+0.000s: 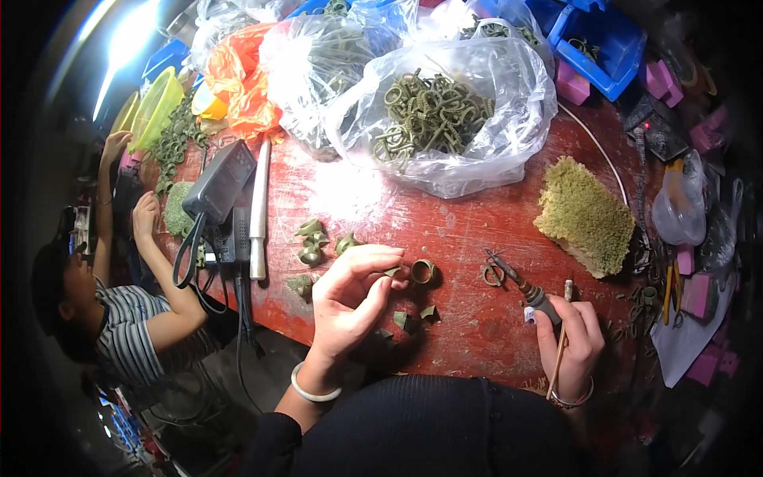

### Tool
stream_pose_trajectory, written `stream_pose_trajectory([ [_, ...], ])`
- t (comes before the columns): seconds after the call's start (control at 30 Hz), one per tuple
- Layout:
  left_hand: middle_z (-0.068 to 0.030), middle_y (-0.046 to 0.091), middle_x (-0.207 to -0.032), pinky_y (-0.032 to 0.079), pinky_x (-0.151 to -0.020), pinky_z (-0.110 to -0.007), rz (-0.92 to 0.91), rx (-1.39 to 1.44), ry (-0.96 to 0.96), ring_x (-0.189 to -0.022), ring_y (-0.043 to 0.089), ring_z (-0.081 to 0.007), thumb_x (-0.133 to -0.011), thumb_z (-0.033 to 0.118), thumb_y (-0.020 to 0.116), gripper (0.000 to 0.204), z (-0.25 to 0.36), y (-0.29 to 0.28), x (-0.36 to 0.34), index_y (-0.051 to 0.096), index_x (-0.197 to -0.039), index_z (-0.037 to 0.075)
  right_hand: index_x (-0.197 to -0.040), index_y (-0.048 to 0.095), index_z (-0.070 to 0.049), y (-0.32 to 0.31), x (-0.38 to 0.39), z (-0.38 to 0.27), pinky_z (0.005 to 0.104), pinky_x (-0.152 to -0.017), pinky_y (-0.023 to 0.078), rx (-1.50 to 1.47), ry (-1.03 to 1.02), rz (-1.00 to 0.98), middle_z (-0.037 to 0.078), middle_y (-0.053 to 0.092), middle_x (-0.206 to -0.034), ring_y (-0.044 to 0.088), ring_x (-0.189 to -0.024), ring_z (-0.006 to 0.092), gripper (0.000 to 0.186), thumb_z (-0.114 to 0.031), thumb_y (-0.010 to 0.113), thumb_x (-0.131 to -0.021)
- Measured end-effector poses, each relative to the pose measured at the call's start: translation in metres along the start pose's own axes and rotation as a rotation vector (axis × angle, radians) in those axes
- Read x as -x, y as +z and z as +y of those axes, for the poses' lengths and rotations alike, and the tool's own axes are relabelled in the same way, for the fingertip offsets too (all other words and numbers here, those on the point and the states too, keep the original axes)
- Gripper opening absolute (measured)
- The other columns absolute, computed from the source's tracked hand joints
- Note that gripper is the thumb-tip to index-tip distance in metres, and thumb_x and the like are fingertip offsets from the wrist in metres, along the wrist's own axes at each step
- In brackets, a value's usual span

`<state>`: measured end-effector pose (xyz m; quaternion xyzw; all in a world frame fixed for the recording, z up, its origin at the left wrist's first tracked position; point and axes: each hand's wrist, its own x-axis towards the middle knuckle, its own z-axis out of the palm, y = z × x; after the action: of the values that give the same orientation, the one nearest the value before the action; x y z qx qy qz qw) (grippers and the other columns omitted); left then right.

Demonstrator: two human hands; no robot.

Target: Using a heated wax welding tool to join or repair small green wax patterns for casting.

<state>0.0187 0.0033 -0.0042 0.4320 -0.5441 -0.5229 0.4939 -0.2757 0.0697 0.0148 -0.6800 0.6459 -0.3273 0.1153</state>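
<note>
My left hand [350, 300] is closed in a loose pinch, with a small dark green piece [392, 271] at its fingertips. Just right of those fingertips, a green ring [424, 272] sits on the red table. Angular green fragments [400, 319] lie below it, and more green pieces [312, 253] lie beyond my left hand. My right hand [574, 342] grips a pen-shaped tool [539, 302] with a dark handle and a thin metal tip pointing up and left. A slim stick [559, 359] also passes through that hand. Near the tip lies a thin ring [493, 275].
A clear plastic bag [509, 143] full of green rings stands at the back. At right lies a mossy green block [586, 215]. A metal rod [258, 211] and a black box with cords [220, 183] are at left, beside another person [151, 326] at the table.
</note>
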Motion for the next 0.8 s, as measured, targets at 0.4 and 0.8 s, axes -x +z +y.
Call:
stream_pose_trajectory([
  [0.4,-0.0159,0.059,-0.122,0.055,-0.095,-0.031,-0.04,-0.022,0.083,-0.113,0.062,-0.0191,-0.088,-0.016,0.066,0.027,-0.003,0.0,-0.002,0.062,-0.113,-0.006,-0.108,0.067,0.002,-0.004,0.001,0.001,0.0379,-0.066,0.053,-0.052,0.038,0.02,0.015,0.063,-0.089,0.066,-0.077,0.0319,0.031,0.0,0.079,-0.08],
  [0.8,-0.0151,0.063,-0.116,0.053,-0.089,-0.031,-0.016,-0.173,0.132,-0.105,0.064,-0.0192,-0.082,-0.013,0.074,0.026,-0.006,0.005,-0.002,0.068,-0.105,-0.003,-0.113,0.06,0.002,0.006,-0.029,-0.03,0.037,-0.073,0.055,-0.496,0.176,-0.37,0.019,0.071,-0.095,0.072,-0.084,0.032,0.025,-0.017,0.068,-0.099],
])
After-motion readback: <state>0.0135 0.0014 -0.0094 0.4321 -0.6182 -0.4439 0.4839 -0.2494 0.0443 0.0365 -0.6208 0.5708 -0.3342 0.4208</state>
